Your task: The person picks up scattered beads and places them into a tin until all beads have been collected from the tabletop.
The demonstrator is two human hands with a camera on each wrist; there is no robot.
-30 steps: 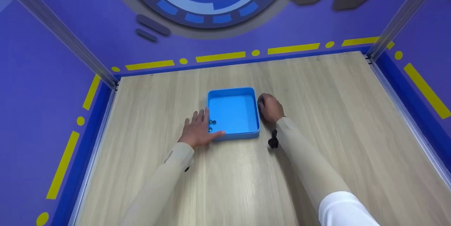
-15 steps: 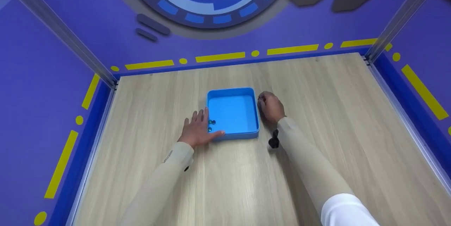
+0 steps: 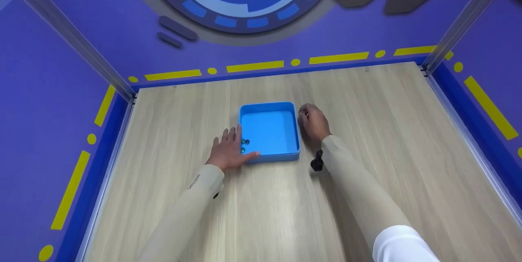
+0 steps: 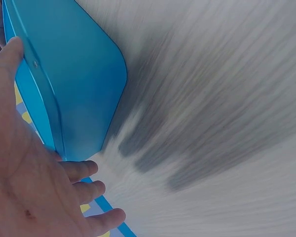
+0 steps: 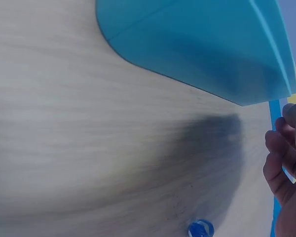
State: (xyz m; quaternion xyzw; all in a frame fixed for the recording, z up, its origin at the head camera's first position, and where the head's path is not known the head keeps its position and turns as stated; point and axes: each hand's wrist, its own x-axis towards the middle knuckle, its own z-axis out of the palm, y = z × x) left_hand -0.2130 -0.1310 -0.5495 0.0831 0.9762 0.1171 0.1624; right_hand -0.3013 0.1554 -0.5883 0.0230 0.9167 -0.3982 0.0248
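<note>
A square blue open box (image 3: 270, 156) stands on the wooden table. Several small dark green marbles (image 3: 245, 142) sit in its near left corner. My left hand (image 3: 229, 152) lies against the left wall with its fingers spread, the thumb over the near rim. In the left wrist view the left palm (image 4: 24, 182) and straight fingers touch the box rim. Just off the right wall, my right hand (image 3: 315, 124) has curled fingers with the fingertips close together. Whether something small is between them is hidden. A blue marble (image 5: 201, 228) lies on the table in the right wrist view.
The wooden table top (image 3: 261, 213) spreads around the box. Blue-purple panels (image 3: 102, 41) with yellow marks enclose it at the back and both sides, with metal posts (image 3: 461, 21) at the corners. A black device (image 3: 317, 161) hangs under the right sleeve.
My right hand has shifted slightly away from me along the box's right side, its fingers still curled. The left hand, the box and the marbles in it stay in place.
</note>
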